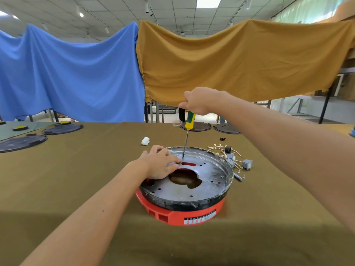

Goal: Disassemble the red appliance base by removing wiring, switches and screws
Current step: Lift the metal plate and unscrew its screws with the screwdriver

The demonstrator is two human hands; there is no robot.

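On olive table (76,179), red base (182,214), grey holed plate; left hand (161,164) flat; right hand (196,102) gripping screwdriver (189,123)

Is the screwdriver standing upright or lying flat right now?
Nearly upright, leaning slightly. The right hand grips the screwdriver handle from above, its tip down on the metal plate.

Right hand (197,101) gripping screwdriver (189,123) (tip on plate), left hand (160,164) pressing red base (178,214)
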